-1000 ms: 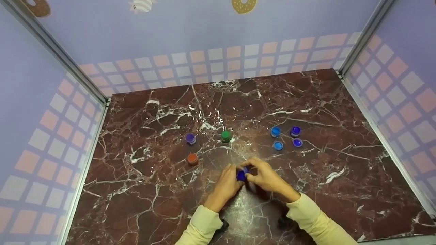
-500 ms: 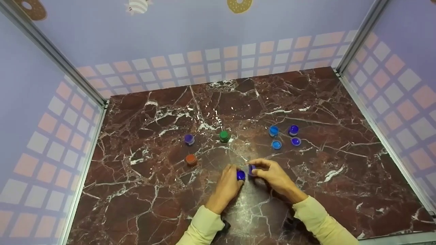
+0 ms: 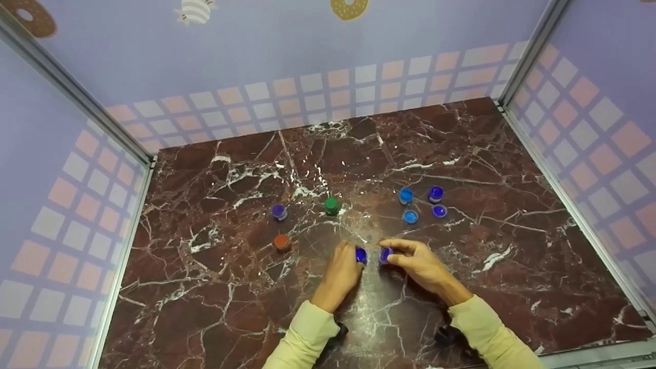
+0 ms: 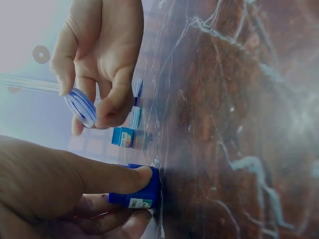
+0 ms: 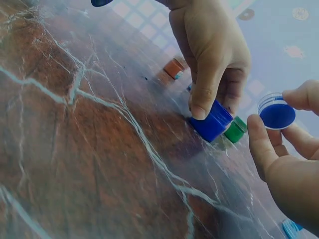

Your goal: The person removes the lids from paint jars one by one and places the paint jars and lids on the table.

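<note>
My left hand (image 3: 344, 271) grips a small dark blue jar (image 3: 361, 255) that stands on the marble table (image 3: 256, 307); the left wrist view shows its thumb and fingers round the jar (image 4: 141, 190), as does the right wrist view (image 5: 212, 121). My right hand (image 3: 417, 262) pinches the jar's blue lid (image 3: 385, 254) just to the right of the jar, off it and held in the air (image 5: 275, 111) (image 4: 79, 105).
A purple jar (image 3: 279, 211), a green jar (image 3: 332, 205) and an orange jar (image 3: 282, 242) stand left of the hands. Two light blue pieces (image 3: 407, 205) and two purple pieces (image 3: 436, 201) sit at the right. Patterned walls close in the table.
The two hands were together on the blue jar a second ago. The right hand has since pulled away to the right with the lid; the left still holds the jar.
</note>
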A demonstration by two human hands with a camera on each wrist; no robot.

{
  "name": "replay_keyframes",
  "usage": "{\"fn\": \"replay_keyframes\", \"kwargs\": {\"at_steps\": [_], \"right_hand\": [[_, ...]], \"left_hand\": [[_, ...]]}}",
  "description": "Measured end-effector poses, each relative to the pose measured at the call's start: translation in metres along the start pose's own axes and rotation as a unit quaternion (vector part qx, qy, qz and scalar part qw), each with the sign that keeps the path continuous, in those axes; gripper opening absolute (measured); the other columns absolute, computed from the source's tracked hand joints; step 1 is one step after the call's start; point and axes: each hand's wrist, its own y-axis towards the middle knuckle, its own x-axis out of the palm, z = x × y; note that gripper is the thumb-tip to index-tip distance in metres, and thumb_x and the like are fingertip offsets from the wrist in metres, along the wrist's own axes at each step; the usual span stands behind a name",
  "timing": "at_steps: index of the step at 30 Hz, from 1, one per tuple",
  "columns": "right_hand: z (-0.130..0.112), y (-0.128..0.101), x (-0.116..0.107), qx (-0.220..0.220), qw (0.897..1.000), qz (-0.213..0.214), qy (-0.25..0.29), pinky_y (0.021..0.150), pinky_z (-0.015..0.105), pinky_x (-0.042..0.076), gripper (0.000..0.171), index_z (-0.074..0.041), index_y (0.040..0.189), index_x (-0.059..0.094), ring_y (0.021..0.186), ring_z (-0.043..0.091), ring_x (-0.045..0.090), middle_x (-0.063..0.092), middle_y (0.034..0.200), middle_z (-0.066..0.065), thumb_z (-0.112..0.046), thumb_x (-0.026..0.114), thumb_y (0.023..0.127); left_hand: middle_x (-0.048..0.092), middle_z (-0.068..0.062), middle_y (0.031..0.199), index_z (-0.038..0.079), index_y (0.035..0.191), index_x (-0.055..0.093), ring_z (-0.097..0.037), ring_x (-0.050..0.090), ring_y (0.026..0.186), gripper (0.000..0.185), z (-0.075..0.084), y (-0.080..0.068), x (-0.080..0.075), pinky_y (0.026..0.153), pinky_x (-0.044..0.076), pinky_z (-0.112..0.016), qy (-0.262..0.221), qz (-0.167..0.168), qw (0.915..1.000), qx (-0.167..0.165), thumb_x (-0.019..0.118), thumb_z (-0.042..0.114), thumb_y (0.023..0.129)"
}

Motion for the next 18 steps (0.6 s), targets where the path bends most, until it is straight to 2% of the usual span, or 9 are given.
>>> {"fn": "replay_keyframes", "kwargs": {"at_steps": [3,6,11,14,18], "right_hand": [[-0.001,-0.001,-0.003,-0.002,1.0,0.006,-0.002,0.082,0.028,0.057,0.04,0.018,0.131,0.057,0.094,0.014,0.067,0.065,0.123,0.015,0.008,0.065,0.093],[-0.001,-0.001,-0.006,-0.009,1.0,0.013,-0.005,0.085,0.025,0.056,0.038,0.018,0.129,0.058,0.095,0.013,0.066,0.065,0.12,0.014,0.01,0.064,0.092],[0.0,-0.003,-0.012,-0.019,1.0,0.018,-0.017,0.086,0.024,0.055,0.034,0.016,0.125,0.062,0.096,0.013,0.066,0.066,0.122,0.017,0.009,0.065,0.091],[-0.001,-0.005,-0.016,-0.02,1.0,0.009,-0.021,0.086,0.028,0.057,0.036,0.02,0.125,0.058,0.095,0.015,0.068,0.068,0.119,0.014,0.008,0.066,0.093],[-0.001,-0.007,-0.02,-0.024,0.999,-0.001,-0.03,0.083,0.03,0.058,0.041,0.024,0.127,0.054,0.091,0.015,0.069,0.068,0.119,0.016,0.006,0.068,0.094]], "left_hand": [[0.065,-0.017,0.102,-0.004,0.105,0.067,-0.038,0.065,0.1,0.028,0.0,0.006,0.003,0.091,0.053,-0.047,0.003,0.004,0.9999,0.01,0.08,-0.002,0.08],[0.066,-0.018,0.103,-0.005,0.105,0.067,-0.038,0.065,0.102,0.028,0.0,0.013,0.006,0.093,0.052,-0.047,-0.016,0.011,0.9997,0.014,0.08,-0.004,0.08],[0.069,-0.02,0.105,-0.005,0.107,0.071,-0.038,0.068,0.103,0.029,0.001,0.028,0.01,0.092,0.055,-0.047,-0.057,0.002,0.9983,-0.013,0.081,-0.004,0.08],[0.07,-0.02,0.108,-0.006,0.11,0.072,-0.038,0.068,0.106,0.031,0.003,0.038,0.011,0.095,0.054,-0.047,-0.061,-0.013,0.9975,-0.033,0.082,-0.001,0.081],[0.071,-0.02,0.107,-0.004,0.111,0.074,-0.038,0.068,0.105,0.032,0.003,0.051,0.014,0.095,0.054,-0.047,-0.062,-0.011,0.9971,-0.042,0.082,0.001,0.082]]}}
